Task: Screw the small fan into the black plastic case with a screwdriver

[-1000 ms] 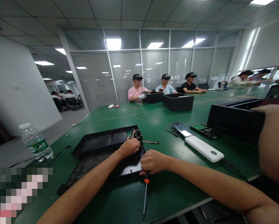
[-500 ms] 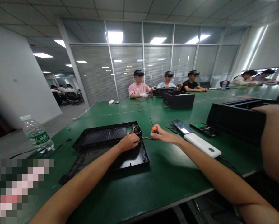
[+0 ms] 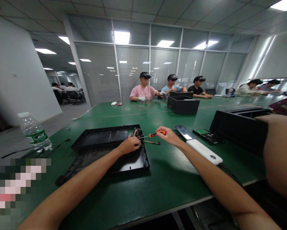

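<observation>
In the head view, holds a screwdriver (image 3: 157, 133) in the right hand (image 3: 167, 135), with closed grip around the orange and black handle. Points its thin shaft toward the dark part (image 3: 139, 132) with wires, at the right end of the black panel (image 3: 138, 163). Cannot tell exactly where the tip touches. Keeps the left hand (image 3: 129, 145) low over the same panel, just beside the dark part, with fingers bent and narrow together; cannot tell if pinching something. Just under the screwdriver, a thin cable (image 3: 151, 142), out over the green table (image 3: 172, 182). To the right of the right hand, on the table: a flat dark device (image 3: 183, 131) with a bright patch, a white device (image 3: 204, 151) against it, and a drive with green board (image 3: 205, 134). Farther right, a big black case (image 3: 236, 131), with another person's arm (image 3: 280, 153) close to it. At far left, a clear bottle (image 3: 35, 132) with green label, standing upright. Across the table, an open black box (image 3: 183, 105) and three seated persons (image 3: 143, 92).
</observation>
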`<action>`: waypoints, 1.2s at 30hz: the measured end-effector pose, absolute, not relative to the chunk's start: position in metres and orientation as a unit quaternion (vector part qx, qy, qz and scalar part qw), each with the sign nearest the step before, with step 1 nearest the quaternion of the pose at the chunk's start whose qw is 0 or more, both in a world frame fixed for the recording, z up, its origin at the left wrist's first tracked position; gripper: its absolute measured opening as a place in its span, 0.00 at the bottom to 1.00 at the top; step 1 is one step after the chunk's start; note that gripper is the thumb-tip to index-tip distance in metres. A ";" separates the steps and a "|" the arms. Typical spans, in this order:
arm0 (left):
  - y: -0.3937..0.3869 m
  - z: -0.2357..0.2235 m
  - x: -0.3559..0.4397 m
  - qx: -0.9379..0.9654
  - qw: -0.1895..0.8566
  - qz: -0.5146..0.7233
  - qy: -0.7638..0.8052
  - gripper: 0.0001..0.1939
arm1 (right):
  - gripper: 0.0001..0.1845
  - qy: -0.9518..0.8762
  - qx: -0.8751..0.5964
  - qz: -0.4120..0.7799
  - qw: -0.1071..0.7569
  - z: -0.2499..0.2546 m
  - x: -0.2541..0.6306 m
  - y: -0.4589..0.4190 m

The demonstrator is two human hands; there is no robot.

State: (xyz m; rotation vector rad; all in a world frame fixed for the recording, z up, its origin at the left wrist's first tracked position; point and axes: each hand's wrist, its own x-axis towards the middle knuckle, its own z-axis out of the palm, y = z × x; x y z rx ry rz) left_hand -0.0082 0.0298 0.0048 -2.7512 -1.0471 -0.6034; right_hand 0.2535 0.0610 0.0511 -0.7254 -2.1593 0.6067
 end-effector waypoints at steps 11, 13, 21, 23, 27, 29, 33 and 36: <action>0.030 0.003 -0.006 -0.897 0.062 -0.222 -0.376 0.06 | 0.10 -0.865 -0.299 0.173 0.365 0.045 0.247 0.060; 0.030 0.003 -0.006 -0.894 0.061 -0.220 -0.385 0.06 | 0.10 -0.864 -0.302 0.166 0.367 0.045 0.247 0.060; 0.034 0.001 -0.008 -0.899 0.047 -0.212 -0.380 0.06 | 0.09 -0.850 -0.314 0.167 0.390 0.051 0.248 0.058; 0.034 0.001 -0.008 -0.899 0.042 -0.214 -0.379 0.06 | 0.09 -0.852 -0.313 0.167 0.385 0.051 0.248 0.058; 0.034 0.000 -0.008 -0.894 0.026 -0.231 -0.383 0.06 | 0.09 -0.857 -0.316 0.158 0.374 0.049 0.246 0.059; 0.033 0.001 -0.007 -0.892 0.022 -0.232 -0.387 0.06 | 0.10 -0.858 -0.318 0.155 0.373 0.048 0.245 0.059; 0.031 0.002 -0.005 -0.878 0.012 -0.230 -0.420 0.04 | 0.10 -0.862 -0.317 0.147 0.367 0.049 0.242 0.059; 0.027 0.004 -0.002 -0.864 -0.021 -0.244 -0.439 0.09 | 0.10 -0.865 -0.323 0.125 0.363 0.051 0.239 0.059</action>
